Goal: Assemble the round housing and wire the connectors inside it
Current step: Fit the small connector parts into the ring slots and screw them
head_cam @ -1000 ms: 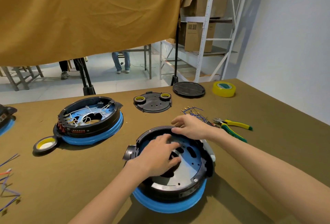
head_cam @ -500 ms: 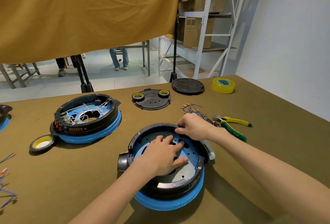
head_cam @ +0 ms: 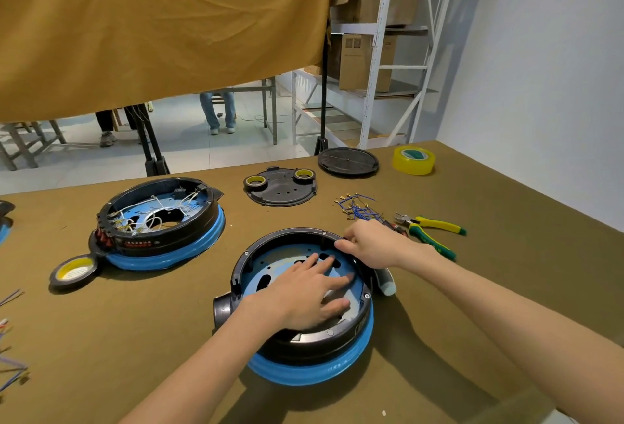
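Head view, housing: round housing (head_cam: pixel 304 305) sits on the tabletop (head_cam: pixel 506 288) just before the person, turned a little since earlier.
Left hand (head_cam: pixel 305 295): fingers straight, still flat on the blue inner plate.
Right hand (head_cam: pixel 374 244): fingers curled, pinching the far rim; has slid rightward.
Writing: none readable.

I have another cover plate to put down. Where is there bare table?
Free: the near-left cloth between the black tape roll and the near housing; the right side beyond the pliers. Crowded: around the blue wires by the right hand.
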### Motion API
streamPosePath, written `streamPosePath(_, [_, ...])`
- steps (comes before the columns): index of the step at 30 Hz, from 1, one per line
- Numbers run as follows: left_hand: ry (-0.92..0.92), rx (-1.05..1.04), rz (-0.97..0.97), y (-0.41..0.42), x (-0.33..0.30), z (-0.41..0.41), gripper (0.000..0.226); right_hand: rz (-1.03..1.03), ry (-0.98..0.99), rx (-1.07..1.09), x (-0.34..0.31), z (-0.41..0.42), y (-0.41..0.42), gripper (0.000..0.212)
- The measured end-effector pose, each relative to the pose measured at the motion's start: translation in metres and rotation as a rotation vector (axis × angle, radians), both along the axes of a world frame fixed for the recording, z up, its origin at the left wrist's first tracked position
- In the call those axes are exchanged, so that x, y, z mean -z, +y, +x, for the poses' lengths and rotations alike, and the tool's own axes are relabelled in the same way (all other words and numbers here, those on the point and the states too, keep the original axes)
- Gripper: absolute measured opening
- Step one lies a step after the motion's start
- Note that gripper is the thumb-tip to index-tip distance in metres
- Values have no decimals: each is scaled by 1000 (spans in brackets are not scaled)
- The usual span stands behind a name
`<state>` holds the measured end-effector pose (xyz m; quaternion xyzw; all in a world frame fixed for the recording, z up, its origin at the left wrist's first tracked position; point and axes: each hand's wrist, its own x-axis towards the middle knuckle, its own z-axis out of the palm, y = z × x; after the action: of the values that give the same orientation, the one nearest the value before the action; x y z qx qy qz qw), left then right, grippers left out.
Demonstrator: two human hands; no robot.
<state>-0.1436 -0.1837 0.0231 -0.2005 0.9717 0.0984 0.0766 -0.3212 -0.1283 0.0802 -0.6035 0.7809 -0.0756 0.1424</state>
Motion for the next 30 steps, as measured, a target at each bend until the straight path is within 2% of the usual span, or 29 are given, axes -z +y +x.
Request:
streamPosePath(5, [-7,-59,-73,0,0,-1,59,-47,41,15,1,8,-5,44])
streamPosePath(9, [-6,-107,-92,0,5,-4,60,-43,192,30,5,14,-1,37])
streamPosePath(11, [5,-163,-98,-1,7,-7,60,6,260,21,4,15,0,27])
streamPosePath(15, [-2,-218,-115,-5,13,-10,62,3,197,-35,-2,16,-2,7])
streamPosePath(21, [-34,-310,-158,-15,11,-14,66,-98,126,-45,4,17,-9,26])
streamPosePath(25, [0,-271,-173,-17,1,-12,65,-210,5,11,13,10,-2,35])
streamPosePath(30, [252,-197,115,-15,-8,22,59,-253,-49,68,33,9,-2,31])
